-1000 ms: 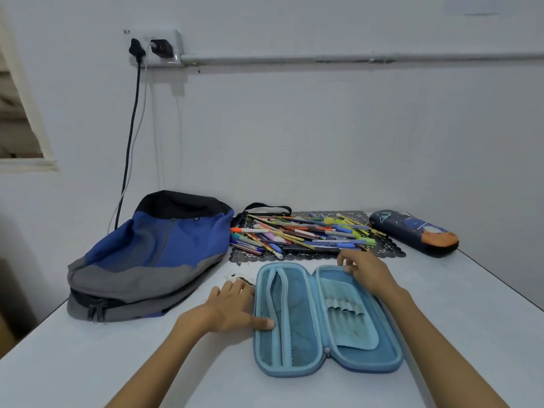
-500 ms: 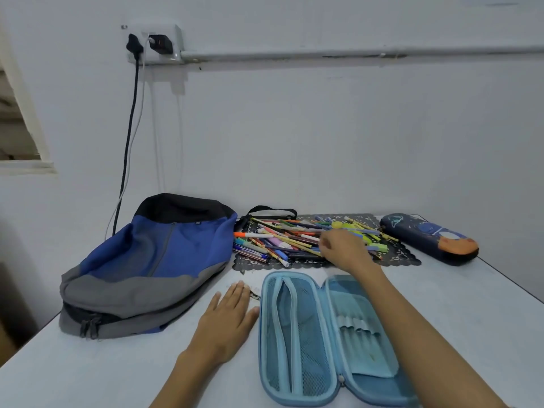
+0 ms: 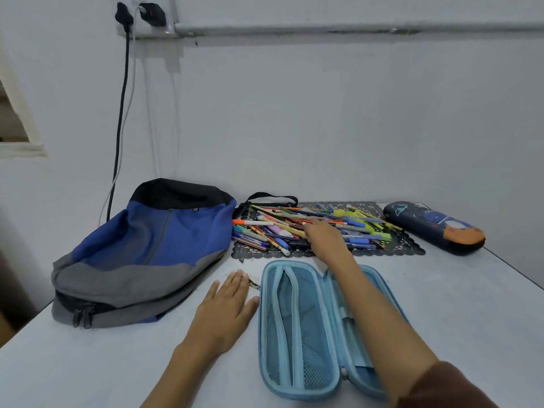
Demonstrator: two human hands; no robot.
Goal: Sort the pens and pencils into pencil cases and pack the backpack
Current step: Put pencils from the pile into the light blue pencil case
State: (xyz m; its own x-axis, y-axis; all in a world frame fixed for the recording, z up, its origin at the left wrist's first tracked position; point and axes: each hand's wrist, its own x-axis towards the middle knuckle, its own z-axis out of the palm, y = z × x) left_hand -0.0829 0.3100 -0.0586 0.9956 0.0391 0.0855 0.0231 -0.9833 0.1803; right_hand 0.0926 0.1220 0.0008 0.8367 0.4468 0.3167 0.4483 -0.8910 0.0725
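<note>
1. Our left hand (image 3: 226,310): flat on the table (image 3: 88,363), fingers straight, holding nothing, just at 9 o'clock of the open blue pencil case (image 3: 294,334).
2. Our right hand (image 3: 322,237): on the pile of pens and pencils (image 3: 276,231) at 12 o'clock. Its fingertips are hidden, so we cannot tell whether it grips.
3. Our right forearm hides much of the case's right half.
4. Backpack (image 3: 153,231): 10 o'clock, lying flat.
5. Closed dark pencil case (image 3: 435,228): 2 o'clock, beside the lace mat (image 3: 412,248) under the pile.

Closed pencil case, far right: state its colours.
Pencil case: dark navy with an orange end; head view.
</note>
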